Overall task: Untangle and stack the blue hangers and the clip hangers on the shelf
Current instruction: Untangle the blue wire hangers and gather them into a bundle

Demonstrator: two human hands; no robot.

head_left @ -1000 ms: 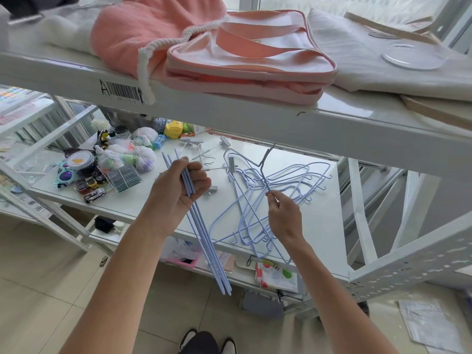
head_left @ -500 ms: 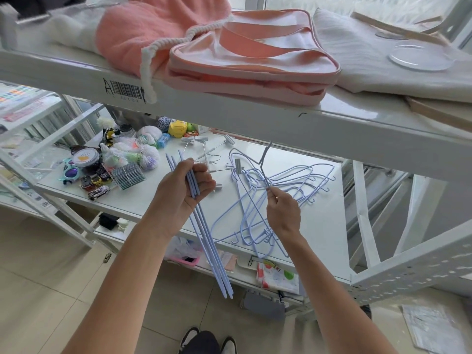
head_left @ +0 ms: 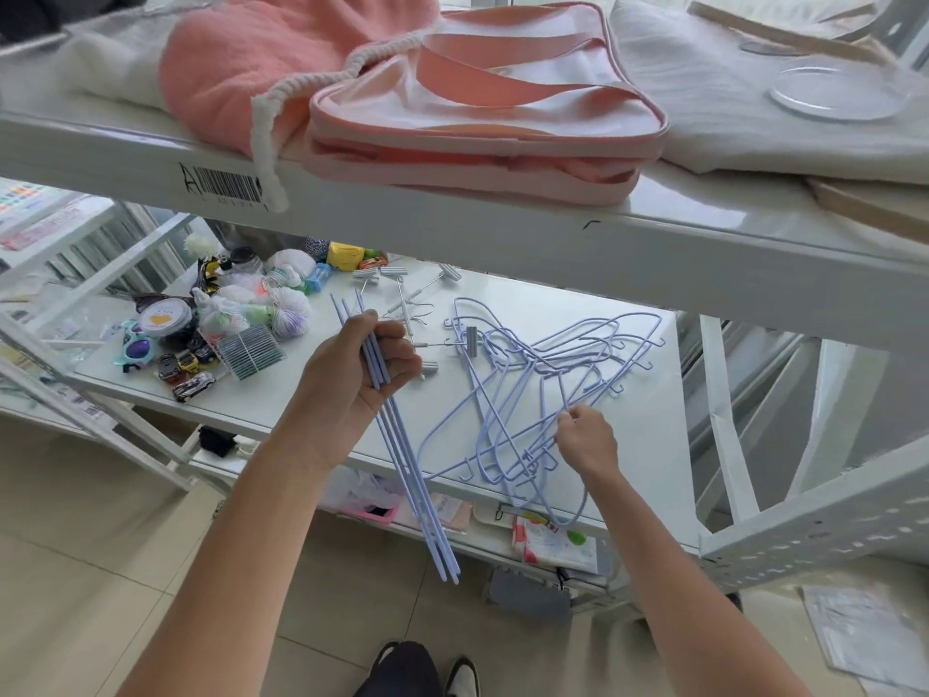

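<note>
**Blue hangers partly gathered; tangle and clip hangers still to be sorted**

A bundle of thin pale-blue coated rods (head_left: 402, 460) is gripped in the left hand (head_left: 352, 389), fingers curled round it, the lower ends hanging past the front edge of the white glossy shelf (head_left: 653, 475); these are judged to be straight runs of blue hangers already pulled free, though their hooks are not seen. A wire of the tangled heap of pale-blue wire hangers (head_left: 543, 389) is pinched by the right hand (head_left: 585, 440) at its fingertips. The heap lies flat on the shelf, its loops interlocked, one end overhanging the front edge. Behind it, the grey-clipped metal clip hangers (head_left: 417, 314) lie scattered and unstacked, one clip caught in the heap. Farther left, a clutter of small toys and mesh bags (head_left: 236, 319) is seen. By this reckoning, the task is early: no stack is formed yet.
</note>
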